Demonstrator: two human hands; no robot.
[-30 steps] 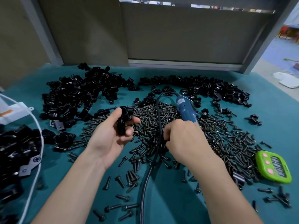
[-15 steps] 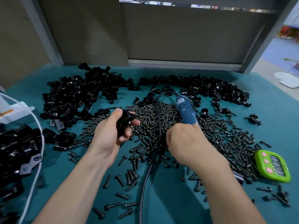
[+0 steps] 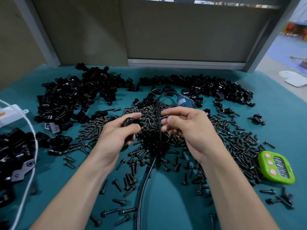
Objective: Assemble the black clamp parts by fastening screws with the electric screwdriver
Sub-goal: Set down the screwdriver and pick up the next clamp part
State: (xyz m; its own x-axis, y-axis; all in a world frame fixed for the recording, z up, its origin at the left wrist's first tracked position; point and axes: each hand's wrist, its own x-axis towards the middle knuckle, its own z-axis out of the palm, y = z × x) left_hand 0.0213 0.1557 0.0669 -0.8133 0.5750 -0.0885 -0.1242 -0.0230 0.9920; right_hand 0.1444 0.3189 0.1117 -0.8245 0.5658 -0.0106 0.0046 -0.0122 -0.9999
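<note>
My left hand (image 3: 118,131) grips a black clamp part (image 3: 131,122) above the middle of the teal table. My right hand (image 3: 184,128) pinches a single black screw (image 3: 163,117) between thumb and forefinger, its tip pointing left toward the clamp, a short gap apart. The blue electric screwdriver (image 3: 184,102) lies on the screw pile behind my right hand, not held; its black cable (image 3: 149,165) runs toward me between my forearms. A large heap of loose screws (image 3: 154,138) spreads under both hands.
Piles of black clamp parts lie at the far left (image 3: 74,98) and far right (image 3: 216,88). A green timer (image 3: 276,168) sits at the right. A white-rimmed container (image 3: 25,163) with black parts stands at the left edge. A grey partition rises behind the table.
My right hand let go of the screwdriver, which now lies on the pile, and picked up a screw. Both hands rose and came closer together.
</note>
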